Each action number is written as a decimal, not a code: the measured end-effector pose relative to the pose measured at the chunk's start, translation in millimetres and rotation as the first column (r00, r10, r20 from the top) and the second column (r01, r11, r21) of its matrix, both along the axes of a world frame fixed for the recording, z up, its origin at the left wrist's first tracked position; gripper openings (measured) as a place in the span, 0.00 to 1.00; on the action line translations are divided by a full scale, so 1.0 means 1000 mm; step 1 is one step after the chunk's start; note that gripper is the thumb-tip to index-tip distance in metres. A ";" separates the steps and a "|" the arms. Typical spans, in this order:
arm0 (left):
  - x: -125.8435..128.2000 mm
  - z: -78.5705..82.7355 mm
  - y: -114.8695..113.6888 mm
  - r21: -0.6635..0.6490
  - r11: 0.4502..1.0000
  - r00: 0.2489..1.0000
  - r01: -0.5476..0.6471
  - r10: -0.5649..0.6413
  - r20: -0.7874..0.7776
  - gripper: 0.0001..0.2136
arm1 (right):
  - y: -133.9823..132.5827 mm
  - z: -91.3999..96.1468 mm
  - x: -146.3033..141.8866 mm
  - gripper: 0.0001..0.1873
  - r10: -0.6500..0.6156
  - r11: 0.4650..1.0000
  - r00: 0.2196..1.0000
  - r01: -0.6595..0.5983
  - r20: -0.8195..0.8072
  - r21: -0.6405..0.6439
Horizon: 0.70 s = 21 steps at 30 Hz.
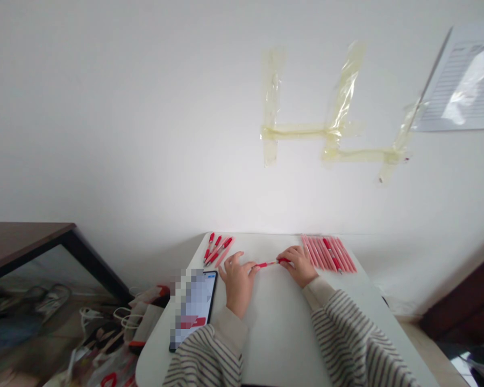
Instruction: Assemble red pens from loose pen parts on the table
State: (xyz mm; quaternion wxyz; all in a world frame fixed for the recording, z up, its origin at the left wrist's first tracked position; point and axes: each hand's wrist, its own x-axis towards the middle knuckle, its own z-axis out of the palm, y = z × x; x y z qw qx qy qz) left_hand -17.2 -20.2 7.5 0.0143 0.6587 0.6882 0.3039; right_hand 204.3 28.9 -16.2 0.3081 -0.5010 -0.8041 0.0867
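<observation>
A red pen (270, 263) lies crosswise between my hands over the white table. My left hand (239, 279) pinches its left end between thumb and finger, the other fingers spread. My right hand (300, 265) grips the red part at its right end. Left of my left hand are several red pens (219, 249), lying loosely at angles with a pale pink stick among them. Beyond my right hand, a row of pale pink sticks (317, 252) lies side by side, with a red pen (333, 255) on or among them.
A phone (193, 309) lies on the white table (282, 333) by my left forearm. Behind rises a white wall with yellowed tape (298, 131) and a paper sheet (463, 80). A dark table (28, 244) and bags (125, 328) are at left.
</observation>
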 end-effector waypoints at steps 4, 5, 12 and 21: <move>0.000 0.000 0.000 0.006 1.000 1.000 -0.002 0.002 -0.001 0.07 | 0.000 0.000 -0.001 0.10 0.003 1.000 1.000 -0.003 -0.011 -0.019; 0.000 0.000 -0.001 0.007 1.000 1.000 -0.002 0.002 -0.001 0.07 | 0.000 -0.001 -0.001 0.11 0.005 1.000 1.000 -0.006 -0.011 -0.021; -0.001 0.000 0.000 0.006 1.000 1.000 0.000 0.000 0.009 0.07 | 0.000 -0.003 -0.002 0.14 0.004 1.000 1.000 -0.004 0.007 -0.004; -0.001 -0.001 0.000 0.013 1.000 1.000 -0.013 0.013 -0.006 0.06 | 0.001 -0.003 0.000 0.09 0.023 1.000 1.000 -0.023 0.004 0.021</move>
